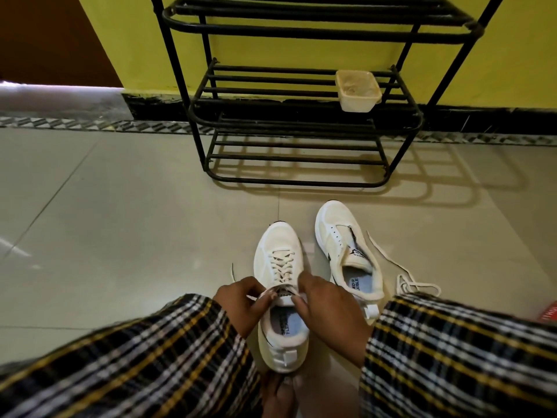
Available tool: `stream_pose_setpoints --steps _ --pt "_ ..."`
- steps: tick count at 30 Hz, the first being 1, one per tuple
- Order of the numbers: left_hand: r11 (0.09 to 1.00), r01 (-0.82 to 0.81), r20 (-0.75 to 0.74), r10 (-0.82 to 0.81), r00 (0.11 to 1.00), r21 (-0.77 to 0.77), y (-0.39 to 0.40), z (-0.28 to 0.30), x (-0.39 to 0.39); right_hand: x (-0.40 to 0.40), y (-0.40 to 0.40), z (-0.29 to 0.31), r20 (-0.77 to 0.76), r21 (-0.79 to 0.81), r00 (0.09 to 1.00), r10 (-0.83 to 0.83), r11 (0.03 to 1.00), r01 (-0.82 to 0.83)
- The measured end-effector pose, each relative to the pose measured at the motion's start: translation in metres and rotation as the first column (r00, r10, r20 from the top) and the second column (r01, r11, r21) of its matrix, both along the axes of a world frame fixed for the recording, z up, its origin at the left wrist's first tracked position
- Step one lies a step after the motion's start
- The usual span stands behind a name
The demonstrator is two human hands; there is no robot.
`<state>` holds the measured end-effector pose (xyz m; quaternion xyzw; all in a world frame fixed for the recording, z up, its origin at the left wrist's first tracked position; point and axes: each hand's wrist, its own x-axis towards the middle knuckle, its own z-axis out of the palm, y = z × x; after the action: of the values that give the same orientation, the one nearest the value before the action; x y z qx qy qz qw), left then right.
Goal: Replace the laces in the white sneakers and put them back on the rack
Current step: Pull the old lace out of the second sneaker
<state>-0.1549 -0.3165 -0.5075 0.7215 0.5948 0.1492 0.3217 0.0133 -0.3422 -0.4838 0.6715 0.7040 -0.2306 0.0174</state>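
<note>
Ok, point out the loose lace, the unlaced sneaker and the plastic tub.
Loose lace (414, 285): head view, its coiled part.
Unlaced sneaker (331, 224): head view, its toe.
Plastic tub (357, 104): head view, its front wall.

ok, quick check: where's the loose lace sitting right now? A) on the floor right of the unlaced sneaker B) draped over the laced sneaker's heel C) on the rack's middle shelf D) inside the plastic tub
A: the loose lace lies on the floor tiles just right of the unlaced sneaker, apart from the rack.
</note>
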Motion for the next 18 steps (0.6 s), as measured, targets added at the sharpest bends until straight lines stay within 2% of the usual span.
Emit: stream_pose_setpoints --steps 4,6,8,10,11,12,13,14,15,16,17,18 --pt "0.99 0.006 0.038 -0.012 0.999 0.141 -0.008 0.003 -0.002 0.003 0.006 0.01 -0.077 -0.049 0.985 0.153 0.986 -0.158" --pt "0.993 0.004 0.107 -0.017 0.994 0.12 -0.007 0.008 -0.003 0.005 0.008 0.011 -0.156 -0.045 0.975 0.155 0.985 -0.164" --pt "0.997 0.052 0.149 -0.059 0.987 0.053 -0.004 0.012 -0.005 0.014 0.008 0.014 -0.261 -0.107 0.959 0.108 0.984 -0.139" --pt "0.992 0.121 0.139 -0.123 0.983 0.02 -0.002 0.015 -0.007 0.031 0.011 0.026 -0.435 -0.157 0.899 -0.051 0.987 -0.02" --pt "0.99 0.136 0.136 -0.137 0.981 0.023 -0.001 0.016 -0.009 0.041 0.012 0.036 -0.537 -0.174 0.829 -0.154 0.982 0.069" --pt "0.989 0.141 0.134 -0.146 0.98 0.043 0.0 0.017 -0.01 0.05 0.013 0.046 -0.653 -0.189 0.714 -0.254 0.967 0.17" --pt "0.988 0.142 0.125 -0.149 0.981 0.063 0.001 0.018 -0.01 0.06 0.015 0.055 -0.768 -0.225 0.533 -0.355 0.929 0.294" --pt "0.987 0.135 0.122 -0.145 0.982 0.089 0.003 0.018 -0.01 0.068 0.018 0.062 -0.85 -0.277 0.314 -0.424 0.865 0.418" --pt "0.984 0.127 0.118 -0.141 0.983 0.122 0.004 0.017 -0.009 0.075 0.019 0.069 -0.89 -0.331 0.104 -0.444 0.786 0.522" --pt "0.98 0.125 0.122 -0.144 0.982 0.157 0.006 0.017 -0.006 0.081 0.022 0.073 -0.902 -0.371 -0.05 -0.428 0.711 0.597" --pt "0.975 0.133 0.117 -0.155 0.981 0.177 0.007 0.018 -0.003 0.084 0.025 0.074 -0.905 -0.382 -0.12 -0.409 0.655 0.652" --pt "0.97 0.16 0.094 -0.179 0.979 0.184 0.008 0.017 0.0 0.085 0.027 0.073 -0.906 -0.364 -0.113 -0.408 0.615 0.699"
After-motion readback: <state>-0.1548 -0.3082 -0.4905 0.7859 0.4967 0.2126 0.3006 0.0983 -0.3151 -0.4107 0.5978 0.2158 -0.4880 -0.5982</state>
